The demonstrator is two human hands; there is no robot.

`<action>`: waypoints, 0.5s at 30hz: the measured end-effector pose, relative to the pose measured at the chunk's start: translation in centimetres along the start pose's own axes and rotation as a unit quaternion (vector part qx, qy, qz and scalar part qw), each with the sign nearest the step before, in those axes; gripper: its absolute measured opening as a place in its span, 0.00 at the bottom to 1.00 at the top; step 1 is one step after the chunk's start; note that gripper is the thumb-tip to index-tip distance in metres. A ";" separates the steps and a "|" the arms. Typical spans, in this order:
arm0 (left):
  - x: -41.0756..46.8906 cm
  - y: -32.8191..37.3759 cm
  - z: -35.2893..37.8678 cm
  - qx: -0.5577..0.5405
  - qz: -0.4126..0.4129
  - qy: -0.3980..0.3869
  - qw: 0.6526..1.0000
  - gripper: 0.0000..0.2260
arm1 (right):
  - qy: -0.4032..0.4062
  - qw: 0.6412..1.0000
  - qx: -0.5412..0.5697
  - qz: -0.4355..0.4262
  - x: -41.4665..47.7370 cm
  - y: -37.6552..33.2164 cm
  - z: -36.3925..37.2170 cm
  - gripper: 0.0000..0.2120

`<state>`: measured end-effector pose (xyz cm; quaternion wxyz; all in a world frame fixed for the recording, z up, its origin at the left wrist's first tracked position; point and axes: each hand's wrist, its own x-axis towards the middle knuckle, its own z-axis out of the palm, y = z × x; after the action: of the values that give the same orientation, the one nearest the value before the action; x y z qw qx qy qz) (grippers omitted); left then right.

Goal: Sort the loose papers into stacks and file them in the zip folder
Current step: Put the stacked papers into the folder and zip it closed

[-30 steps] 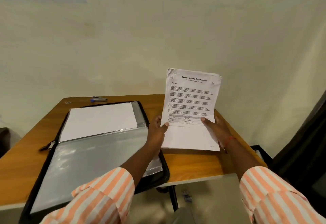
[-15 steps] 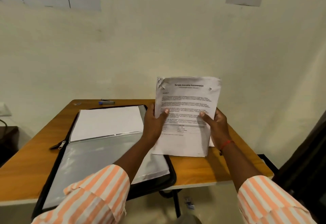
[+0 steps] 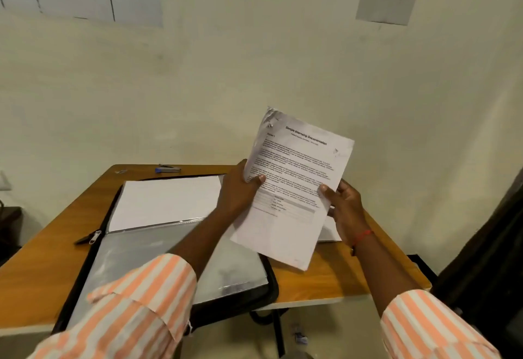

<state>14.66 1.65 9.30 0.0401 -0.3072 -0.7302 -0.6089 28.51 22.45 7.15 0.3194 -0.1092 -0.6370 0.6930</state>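
Since the frame half a second earlier, the printed papers [image 3: 294,189] had turned clockwise, so that their top edge leaned toward the right. The left hand [image 3: 236,191] pinched the left edge of the papers: the thumb lay across the printed face, and the remaining fingers were behind the sheets, out of view. The right hand [image 3: 346,208] pinched the right edge in the same manner, thumb on the face. Both forearms rose from striped orange-and-white sleeves [image 3: 141,302]. A red thread [image 3: 363,235] circled the right wrist.

The papers were held tilted above the right part of the desk [image 3: 51,259]. Their lower left corner showed in front of the open zip folder [image 3: 169,259], and their top left corner was crumpled. The heading read "Sample Internship Documentation"; the body text and the small table beneath it were too small to read.

The zip folder lay flat on the desk with a blank white sheet [image 3: 167,200] in its far half. A further sheet [image 3: 331,231] lay on the desk beneath the right hand. A small blue-and-grey object [image 3: 167,170] lay near the far edge of the desk.
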 end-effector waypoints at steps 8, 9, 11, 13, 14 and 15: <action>1.8 1.0 -6.3 0.205 -0.131 -0.292 0.925 0.16 | -0.188 0.964 -0.119 0.146 1.1 -2.5 -1.5 0.23; 1.6 0.2 -6.4 0.210 -0.141 -0.314 0.915 0.18 | -0.239 0.947 -0.126 0.175 0.6 -2.1 -1.1 0.19; 1.2 -1.0 -5.9 0.213 -0.152 -0.341 0.903 0.23 | -0.313 0.918 -0.119 0.214 -0.2 -0.9 -0.5 0.19; 0.7 -1.7 -5.0 0.254 -0.132 -0.329 0.900 0.25 | -0.328 0.909 -0.146 0.214 -0.8 0.4 -0.3 0.20; 0.4 -1.9 -4.6 0.283 -0.106 -0.293 0.907 0.25 | -0.314 0.912 -0.170 0.200 -0.9 0.9 -0.3 0.19; 0.1 -2.2 -4.2 0.295 -0.072 -0.233 0.924 0.22 | -0.295 0.918 -0.193 0.181 -1.0 1.2 -0.6 0.18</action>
<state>12.13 -2.32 8.53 -0.0863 -0.3610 -0.8858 -0.2784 29.31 22.40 5.68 -0.0411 -0.0721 -0.7930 0.6035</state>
